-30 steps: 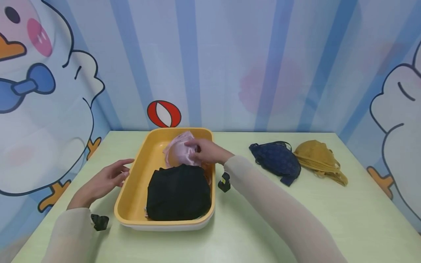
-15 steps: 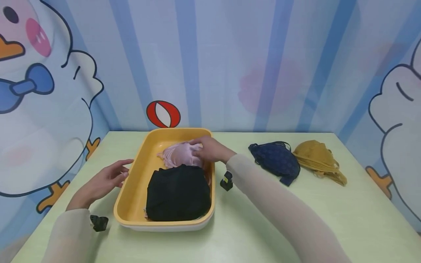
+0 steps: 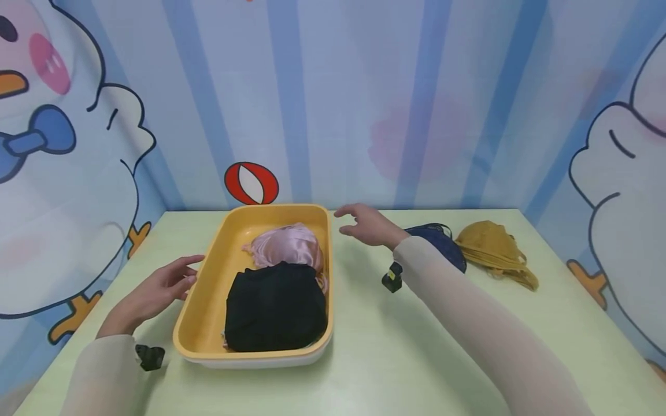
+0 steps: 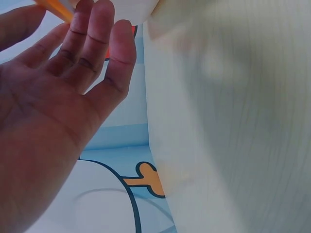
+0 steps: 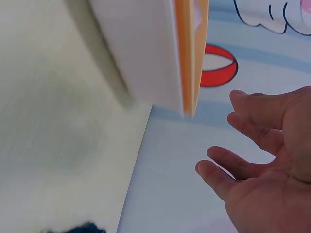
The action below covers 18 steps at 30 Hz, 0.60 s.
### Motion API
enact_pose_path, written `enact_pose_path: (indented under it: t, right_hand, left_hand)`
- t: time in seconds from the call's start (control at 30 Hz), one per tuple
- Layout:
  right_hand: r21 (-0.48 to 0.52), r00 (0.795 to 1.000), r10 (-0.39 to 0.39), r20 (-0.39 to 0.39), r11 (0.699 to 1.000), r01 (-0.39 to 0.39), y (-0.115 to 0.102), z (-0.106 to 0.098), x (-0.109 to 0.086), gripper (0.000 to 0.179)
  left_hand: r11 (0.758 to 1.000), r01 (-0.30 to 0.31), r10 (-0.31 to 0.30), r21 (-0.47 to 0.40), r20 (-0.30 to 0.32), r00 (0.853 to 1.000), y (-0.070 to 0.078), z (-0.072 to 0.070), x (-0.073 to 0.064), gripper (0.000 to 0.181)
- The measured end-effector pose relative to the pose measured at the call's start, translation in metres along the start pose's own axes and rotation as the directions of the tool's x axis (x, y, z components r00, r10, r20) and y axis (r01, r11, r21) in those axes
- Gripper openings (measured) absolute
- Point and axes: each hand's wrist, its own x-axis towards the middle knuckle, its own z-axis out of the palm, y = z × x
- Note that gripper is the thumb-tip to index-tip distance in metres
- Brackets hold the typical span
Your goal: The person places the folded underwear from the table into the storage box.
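Note:
My left hand (image 3: 156,292) rests its fingertips at the left rim of a yellow bin (image 3: 208,323) with a white outside; in the left wrist view its fingers are spread and relaxed. Just beyond the right rim, my right hand (image 3: 372,224) hovers with nothing in it, fingers apart, as the right wrist view also shows. Inside the bin, a pink satin bra (image 3: 288,245) lies toward the back. In front of it sits a folded black garment (image 3: 276,306), covering the pink bra's near edge.
On the table's right side lie a navy lace bra (image 3: 439,242), partly hidden by my right sleeve, and a mustard bra (image 3: 491,248) beside it. A printed cloth backdrop (image 3: 343,104) stands behind the pale green table (image 3: 395,358).
My right hand has let go of the pink bra and moved right, out of the bin. The bra has settled lower at the back. My left hand stays by the rim.

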Motion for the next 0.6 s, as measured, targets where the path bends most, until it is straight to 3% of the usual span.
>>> enact_pose_path:
  t: [0.37,0.6]
  right_hand:
    - [-0.004,0.996,0.082,-0.020,0.997,-0.082,0.055,-0.037,-0.040,0.041]
    - [-0.013,0.990,0.130,-0.055,0.991,-0.131,0.084,-0.044,-0.058,0.042]
  left_hand:
    - [0.999,-0.027,0.028,0.035,-0.004,1.000,0.000,0.001,0.001,0.055]
    - [1.000,0.008,-0.008,0.028,0.012,1.000,0.000,0.000,0.001,0.056]
